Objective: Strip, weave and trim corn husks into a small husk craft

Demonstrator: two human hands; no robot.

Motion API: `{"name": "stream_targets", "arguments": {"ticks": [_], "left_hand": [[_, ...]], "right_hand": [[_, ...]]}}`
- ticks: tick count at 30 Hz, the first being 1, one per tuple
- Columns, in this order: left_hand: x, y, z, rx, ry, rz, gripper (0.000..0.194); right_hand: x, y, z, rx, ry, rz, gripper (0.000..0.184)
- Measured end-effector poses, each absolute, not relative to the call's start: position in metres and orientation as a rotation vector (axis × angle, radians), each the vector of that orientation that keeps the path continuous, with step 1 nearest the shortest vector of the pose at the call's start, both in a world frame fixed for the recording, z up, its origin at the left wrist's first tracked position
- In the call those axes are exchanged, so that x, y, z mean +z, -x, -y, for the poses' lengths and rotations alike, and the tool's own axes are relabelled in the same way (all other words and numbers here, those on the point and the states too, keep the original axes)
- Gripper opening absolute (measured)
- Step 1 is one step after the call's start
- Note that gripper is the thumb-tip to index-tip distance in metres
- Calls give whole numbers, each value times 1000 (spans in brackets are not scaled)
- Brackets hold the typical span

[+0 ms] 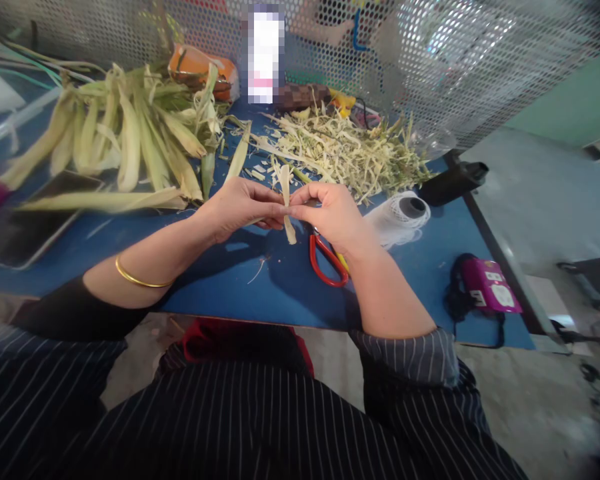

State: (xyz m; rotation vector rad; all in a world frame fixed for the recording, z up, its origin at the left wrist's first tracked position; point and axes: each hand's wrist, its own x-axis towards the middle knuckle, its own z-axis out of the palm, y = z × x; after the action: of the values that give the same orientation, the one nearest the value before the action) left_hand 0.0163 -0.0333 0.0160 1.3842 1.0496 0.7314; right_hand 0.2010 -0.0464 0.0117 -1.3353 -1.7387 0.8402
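Note:
Between my left hand and my right hand a pale strip of corn husk is pinched at its middle, its ends sticking out above and below the fingertips. Both hands are closed on it just over the blue table. Scissors with red handles lie partly beneath my right hand. To the right of that hand stands a spool of white thread, tipped on its side. A longer piece of husk lies beyond my left hand.
Many corn husks are heaped at the left over a dark flat panel. Shredded husk is piled at the back. A black cylinder and a purple box sit by the right edge. Perforated metal mesh closes off the rear.

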Motion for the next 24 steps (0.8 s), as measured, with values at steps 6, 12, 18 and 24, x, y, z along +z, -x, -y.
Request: {"name": "stream_targets", "arguments": {"ticks": [6,12,18,24], "left_hand": [[14,-17,32,731,-1274,-1048,18],[14,-17,31,733,-1148,-1070,17],[14,-13,23,817,-971,-1027,15],[12,-16,27,808,-1035,-1041,14]], "right_hand": [[10,-201,45,886,1295,1726,7],[13,-204,44,592,1227,1862,6],[23,-216,46,35,1087,2164,14],[9,-202,52,35,1034,2224,14]]}}
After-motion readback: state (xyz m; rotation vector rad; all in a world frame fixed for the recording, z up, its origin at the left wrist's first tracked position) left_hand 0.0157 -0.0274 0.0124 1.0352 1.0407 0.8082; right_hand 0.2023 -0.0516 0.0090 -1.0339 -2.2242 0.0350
